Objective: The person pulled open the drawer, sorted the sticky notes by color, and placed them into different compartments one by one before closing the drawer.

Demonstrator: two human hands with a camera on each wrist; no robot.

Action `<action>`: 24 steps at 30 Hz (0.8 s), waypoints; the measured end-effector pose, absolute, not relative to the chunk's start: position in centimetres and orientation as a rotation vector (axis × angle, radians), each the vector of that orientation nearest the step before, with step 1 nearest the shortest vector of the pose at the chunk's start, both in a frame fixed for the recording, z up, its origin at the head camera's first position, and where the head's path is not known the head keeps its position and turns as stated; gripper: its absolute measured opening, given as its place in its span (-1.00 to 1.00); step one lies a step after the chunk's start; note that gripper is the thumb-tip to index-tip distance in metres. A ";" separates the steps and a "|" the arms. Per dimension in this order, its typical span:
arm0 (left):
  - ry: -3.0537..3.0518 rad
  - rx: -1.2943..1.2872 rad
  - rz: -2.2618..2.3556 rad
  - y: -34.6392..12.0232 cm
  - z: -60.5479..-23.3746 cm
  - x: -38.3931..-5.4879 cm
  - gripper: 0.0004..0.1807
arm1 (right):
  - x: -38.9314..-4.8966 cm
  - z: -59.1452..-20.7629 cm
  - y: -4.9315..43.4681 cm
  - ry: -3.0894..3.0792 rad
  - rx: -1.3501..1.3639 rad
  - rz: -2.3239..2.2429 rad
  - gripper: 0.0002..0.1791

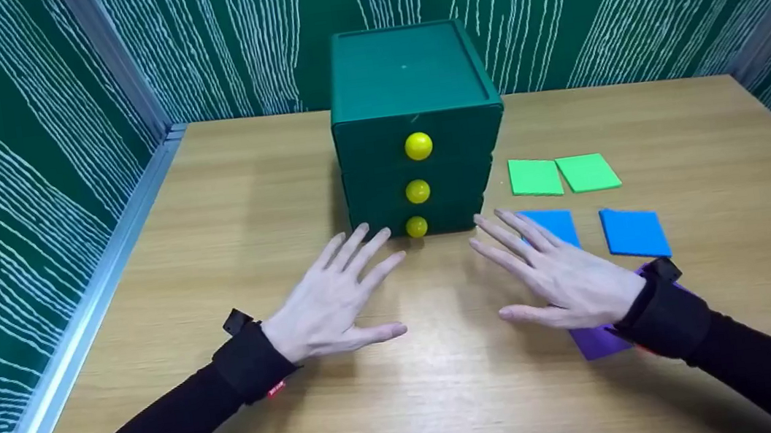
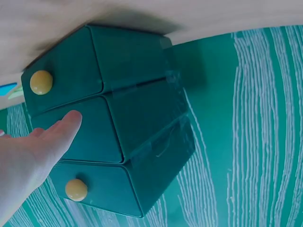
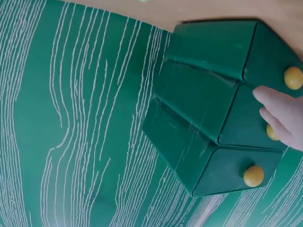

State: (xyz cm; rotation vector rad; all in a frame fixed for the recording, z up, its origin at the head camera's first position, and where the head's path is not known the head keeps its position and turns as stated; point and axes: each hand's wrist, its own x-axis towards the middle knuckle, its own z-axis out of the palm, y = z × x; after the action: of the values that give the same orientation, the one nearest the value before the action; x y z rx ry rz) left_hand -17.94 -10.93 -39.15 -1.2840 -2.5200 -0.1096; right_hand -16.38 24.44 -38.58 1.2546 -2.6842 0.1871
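Observation:
A dark green cabinet point(image 1: 377, 147) with three stacked drawers and round yellow knobs stands at the back middle of the table. In the head view my left hand point(image 1: 330, 304) hovers in front of its lower left, fingers spread and holding nothing. My right hand point(image 1: 566, 279) mirrors it at the lower right, also spread, partly covering a blue square point(image 1: 554, 225) and a purple square point(image 1: 599, 342). Both wrist views show the cabinet, turned sideways, with the left hand point(image 2: 33, 156) and the right hand point(image 3: 284, 113) in front of its knobs. All drawers look closed.
Two light green squares point(image 1: 587, 172) lie side by side right of the cabinet, and another blue square point(image 1: 635, 233) lies nearer. Green walls with white wavy lines surround the wooden table point(image 1: 425, 417). A metal rail point(image 1: 85, 312) runs along its left edge.

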 end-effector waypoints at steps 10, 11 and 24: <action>-2.523 -1.300 -0.081 -10.6 -37.8 -17.9 -0.06 | -17.0 -35.6 23.6 -2.594 1.313 0.140 -0.01; -2.519 -1.305 -0.078 -10.6 -37.5 -17.8 -0.06 | -17.1 -35.1 23.5 -2.580 1.319 0.133 -0.02; -2.549 -1.322 -0.076 -10.9 -33.6 -18.1 -0.05 | -19.2 -30.1 21.3 -2.581 1.400 0.191 -0.02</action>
State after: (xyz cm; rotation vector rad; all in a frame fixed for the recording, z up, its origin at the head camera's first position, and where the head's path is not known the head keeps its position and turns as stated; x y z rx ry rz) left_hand -18.09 -10.86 -33.61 -1.3216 -2.5486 -0.0757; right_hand -19.24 21.29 -30.13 1.4002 -2.5809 0.1910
